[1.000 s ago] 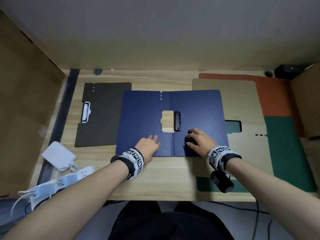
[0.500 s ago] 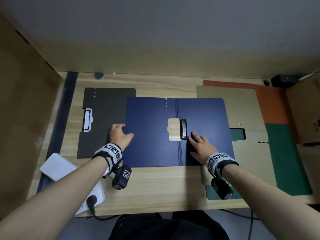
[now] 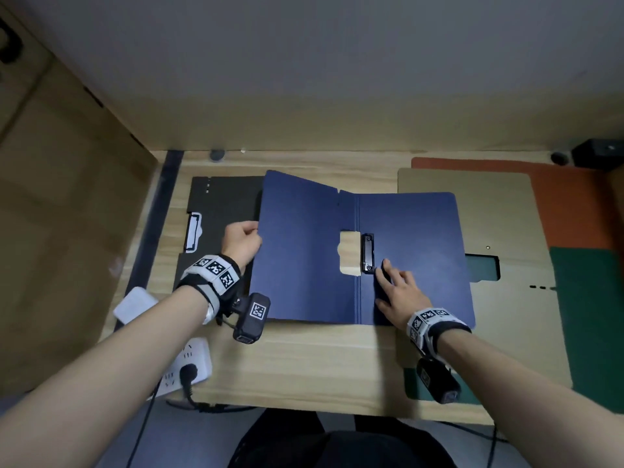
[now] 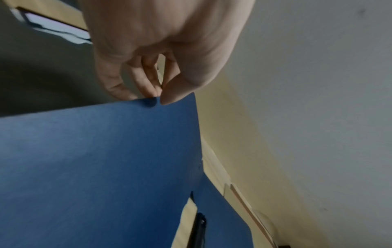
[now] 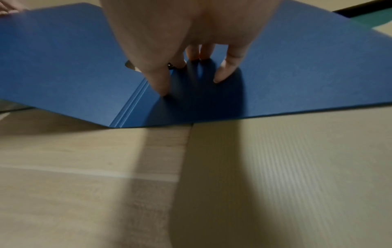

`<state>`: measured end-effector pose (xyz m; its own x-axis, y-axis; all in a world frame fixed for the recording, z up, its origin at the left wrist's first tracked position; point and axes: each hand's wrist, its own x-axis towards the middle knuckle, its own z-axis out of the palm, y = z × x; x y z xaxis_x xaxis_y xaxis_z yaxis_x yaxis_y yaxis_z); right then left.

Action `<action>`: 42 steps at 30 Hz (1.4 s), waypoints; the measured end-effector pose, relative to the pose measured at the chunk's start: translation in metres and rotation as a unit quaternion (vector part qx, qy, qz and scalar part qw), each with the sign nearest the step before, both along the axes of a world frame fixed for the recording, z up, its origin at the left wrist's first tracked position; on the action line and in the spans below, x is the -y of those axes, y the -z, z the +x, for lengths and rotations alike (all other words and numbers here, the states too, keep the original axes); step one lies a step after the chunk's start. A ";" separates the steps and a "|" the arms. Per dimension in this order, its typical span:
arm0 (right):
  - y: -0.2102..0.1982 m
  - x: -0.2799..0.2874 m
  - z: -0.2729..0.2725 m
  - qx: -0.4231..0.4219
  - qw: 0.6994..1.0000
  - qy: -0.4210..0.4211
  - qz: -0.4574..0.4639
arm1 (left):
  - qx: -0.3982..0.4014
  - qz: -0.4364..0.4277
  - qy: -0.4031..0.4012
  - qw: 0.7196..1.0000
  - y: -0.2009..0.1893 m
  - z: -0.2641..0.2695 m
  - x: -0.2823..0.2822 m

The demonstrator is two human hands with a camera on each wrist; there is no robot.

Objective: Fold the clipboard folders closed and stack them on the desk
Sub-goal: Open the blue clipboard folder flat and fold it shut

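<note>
A blue clipboard folder lies open in the middle of the wooden desk, black clip beside its spine. My left hand pinches the outer edge of the left flap between thumb and fingers, and that flap stands raised off the desk. My right hand presses flat on the right half just right of the spine, fingertips spread on the blue surface. A black folder lies closed at the left, partly under the raised flap.
A tan folder lies open at the right over a green one and an orange one. A white power strip and a white adapter sit at the desk's left front edge. A wall bounds the back.
My left hand slid from the folder's middle to its left edge, took hold of it and lifted the left flap. My right hand stayed pressing beside the spine.
</note>
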<state>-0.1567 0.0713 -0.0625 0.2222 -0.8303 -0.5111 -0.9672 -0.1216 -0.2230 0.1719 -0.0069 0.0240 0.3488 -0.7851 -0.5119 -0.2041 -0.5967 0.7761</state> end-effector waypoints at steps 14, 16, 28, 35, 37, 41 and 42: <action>-0.056 0.024 -0.047 0.256 0.958 0.125 0.022 | 0.016 -0.124 0.142 0.982 -0.096 -0.136 -0.013; -0.071 0.027 -0.062 0.284 0.946 0.158 0.014 | 0.003 -0.128 0.157 0.979 -0.099 -0.163 -0.012; -0.091 0.004 -0.124 0.393 0.863 0.317 -0.006 | -0.002 -0.054 0.240 0.969 -0.039 -0.240 -0.020; -0.042 -0.015 -0.151 0.206 0.909 0.361 -0.001 | 0.070 0.085 0.225 0.968 0.022 -0.210 -0.036; -0.032 -0.017 -0.151 0.200 0.904 0.378 -0.005 | 0.067 0.107 0.225 0.966 0.033 -0.206 -0.045; -0.023 -0.010 -0.139 0.194 0.909 0.370 -0.014 | 0.053 0.138 0.188 0.971 0.046 -0.205 -0.057; -0.022 -0.008 -0.136 0.183 0.913 0.364 -0.021 | 0.042 0.145 0.170 0.974 0.050 -0.204 -0.055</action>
<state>-0.2929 0.0795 -0.0406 -0.2457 -0.8433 -0.4780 -0.6565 0.5076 -0.5580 -0.0324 0.0484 -0.0258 0.1444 -0.6886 -0.7106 -0.4837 -0.6756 0.5564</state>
